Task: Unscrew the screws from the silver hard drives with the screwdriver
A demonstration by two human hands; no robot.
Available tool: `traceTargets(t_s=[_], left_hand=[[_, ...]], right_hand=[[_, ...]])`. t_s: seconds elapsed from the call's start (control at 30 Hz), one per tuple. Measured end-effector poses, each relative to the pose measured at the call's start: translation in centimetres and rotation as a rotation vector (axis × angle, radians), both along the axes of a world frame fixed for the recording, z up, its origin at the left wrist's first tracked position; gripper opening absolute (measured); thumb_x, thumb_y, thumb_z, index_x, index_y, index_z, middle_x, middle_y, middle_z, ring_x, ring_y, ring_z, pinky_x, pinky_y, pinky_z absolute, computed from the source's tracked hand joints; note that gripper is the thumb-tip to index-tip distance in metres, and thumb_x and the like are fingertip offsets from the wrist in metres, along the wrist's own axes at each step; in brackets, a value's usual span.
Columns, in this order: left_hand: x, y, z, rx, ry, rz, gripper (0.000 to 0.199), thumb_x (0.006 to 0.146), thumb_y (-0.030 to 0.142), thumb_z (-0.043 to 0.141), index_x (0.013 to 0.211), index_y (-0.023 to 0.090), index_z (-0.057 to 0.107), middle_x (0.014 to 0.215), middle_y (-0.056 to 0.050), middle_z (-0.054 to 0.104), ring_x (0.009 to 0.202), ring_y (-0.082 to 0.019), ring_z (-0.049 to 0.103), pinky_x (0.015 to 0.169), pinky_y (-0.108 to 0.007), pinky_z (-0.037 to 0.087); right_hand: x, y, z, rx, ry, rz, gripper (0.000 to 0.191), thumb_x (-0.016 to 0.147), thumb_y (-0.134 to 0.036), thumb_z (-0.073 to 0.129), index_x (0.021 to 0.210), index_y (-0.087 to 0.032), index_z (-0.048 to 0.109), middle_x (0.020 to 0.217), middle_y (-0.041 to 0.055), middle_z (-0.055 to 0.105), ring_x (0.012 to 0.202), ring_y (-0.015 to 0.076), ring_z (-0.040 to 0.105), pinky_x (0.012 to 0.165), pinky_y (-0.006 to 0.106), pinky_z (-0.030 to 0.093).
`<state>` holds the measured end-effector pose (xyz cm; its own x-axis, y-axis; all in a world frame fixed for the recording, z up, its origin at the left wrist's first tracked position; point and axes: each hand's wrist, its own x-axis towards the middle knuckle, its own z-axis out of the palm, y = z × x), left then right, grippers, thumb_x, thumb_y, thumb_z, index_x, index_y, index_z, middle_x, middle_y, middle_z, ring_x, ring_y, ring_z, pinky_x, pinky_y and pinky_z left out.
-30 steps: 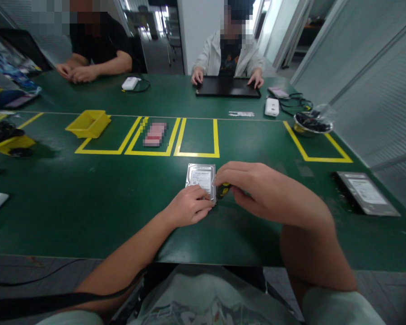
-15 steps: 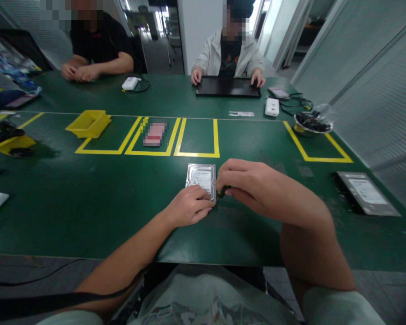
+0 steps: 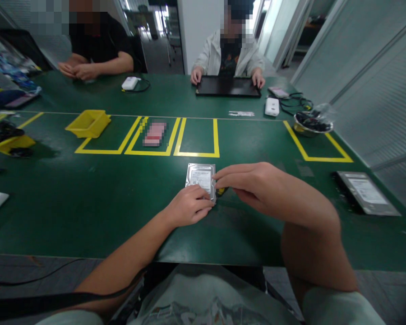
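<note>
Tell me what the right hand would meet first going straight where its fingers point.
The hard drive, most likely: the fingertips of the right hand appear at its edge, though depth leaves contact unclear.

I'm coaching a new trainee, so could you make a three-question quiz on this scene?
1. What does the wearer's left hand rest on? (a) a black panel (b) a hard drive (c) a metal bowl
2. True or false: as pictured, the black-and-yellow tool is left of that drive.
3. Fill in: the pink item lies inside an outline of ____ tape.

Key: 1. b. 2. False; the black-and-yellow tool is beside its right edge, by the right hand. 3. Yellow.
</note>
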<state>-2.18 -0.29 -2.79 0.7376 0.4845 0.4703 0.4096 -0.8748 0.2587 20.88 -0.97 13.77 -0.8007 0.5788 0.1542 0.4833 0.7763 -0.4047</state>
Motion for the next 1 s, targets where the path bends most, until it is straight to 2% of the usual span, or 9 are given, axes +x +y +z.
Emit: traceTargets(t_s=[0.13,0.37,0.6,0.8,1.0], left_hand=[[0.0,0.0,0.0,-0.006,-0.004,0.003,0.017,0.090,0.022,0.058,0.098,0.020,0.073,0.095,-0.006,0.067,0.087,-0.020,0.059,0.081,-0.036,0.049],[0.0,0.0,-0.1,-0.005,-0.009,0.003,0.017,0.090,0.022,0.058,0.098,0.021,0.073,0.094,-0.006,0.067,0.086,-0.020,0.058,0.079,-0.036,0.049],[0.1,-0.1,-0.2,-0.009,-0.013,0.011,0.017,0.090,0.022,0.059,0.099,0.021,0.073,0.095,-0.006,0.067,0.086,-0.019,0.058,0.079,-0.036,0.048],[0.1,-0.1,0.0,0.013,0.007,0.007,0.017,0.090,0.023,0.058,0.099,0.020,0.073,0.093,-0.006,0.067,0.083,-0.019,0.057,0.077,-0.036,0.047],[0.1,-0.1,0.0,0.029,0.000,0.022,0.017,0.090,0.023,0.059,0.098,0.021,0.073,0.094,-0.007,0.067,0.082,-0.019,0.057,0.075,-0.035,0.047]], right_hand=[[0.1,0.1,0.0,-0.017,-0.006,-0.002,0.030,0.089,-0.003,0.049,0.106,-0.018,0.069,0.108,0.0032,0.070,0.104,0.0148,0.064,0.093,0.026,0.047],[-0.1,0.0,0.0,0.000,-0.081,-0.065,0.023,0.093,-0.010,0.050,0.105,-0.017,0.068,0.111,0.0066,0.068,0.098,0.0170,0.064,0.086,0.029,0.047],[-0.8,-0.2,0.2,0.032,-0.187,-0.124,0.020,0.094,-0.017,0.052,0.111,-0.018,0.062,0.094,0.0047,0.059,0.078,0.0154,0.055,0.069,0.028,0.038],[-1.2,-0.2,-0.5,0.136,-0.238,-0.232,0.008,0.093,-0.024,0.055,0.097,-0.018,0.056,0.089,0.0031,0.058,0.072,0.0144,0.051,0.062,0.027,0.029],[-1.4,-0.3,-0.8,0.205,-0.307,-0.325,0.022,0.092,-0.039,0.056,0.092,-0.018,0.053,0.072,0.0019,0.060,0.062,0.0148,0.050,0.056,0.028,0.020]])
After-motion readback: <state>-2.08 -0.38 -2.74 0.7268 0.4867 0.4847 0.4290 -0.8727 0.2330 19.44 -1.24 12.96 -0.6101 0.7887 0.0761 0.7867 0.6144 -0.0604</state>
